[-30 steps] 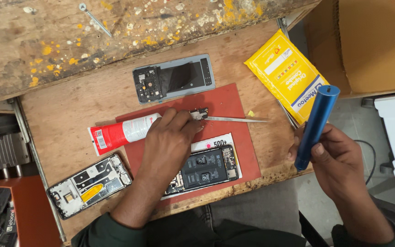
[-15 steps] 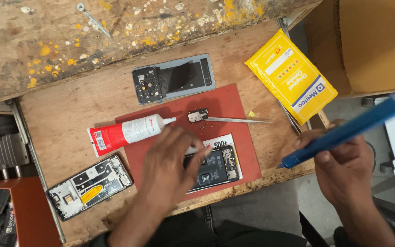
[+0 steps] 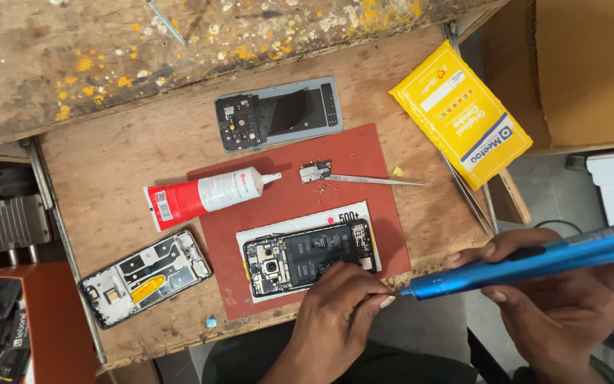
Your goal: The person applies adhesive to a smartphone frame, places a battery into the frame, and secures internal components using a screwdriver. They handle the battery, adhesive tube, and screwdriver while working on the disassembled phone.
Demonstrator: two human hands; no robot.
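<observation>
A worn wooden workbench fills the upper and middle frame. On it lies a flat rust-red rubber work mat, centre frame.

Lower right, the right hand is wrapped closed around a slim blue metal electric screwdriver, which lies nearly level with its tip pointing left. The tool looks rigid, smooth and light; it is held at mid-barrel, thumb on top.

Lower centre, the left hand has its fingertips pinched together at the screwdriver's tip, just below the mat's lower edge. Whether they hold a bit or screw cannot be told.

Just above that hand, on the mat, lies 1 opened black smartphone, its circuit boards and battery exposed. It looks thin and fragile, best held by its outer edges.

Left of centre lies a red-and-white glue tube.
</observation>
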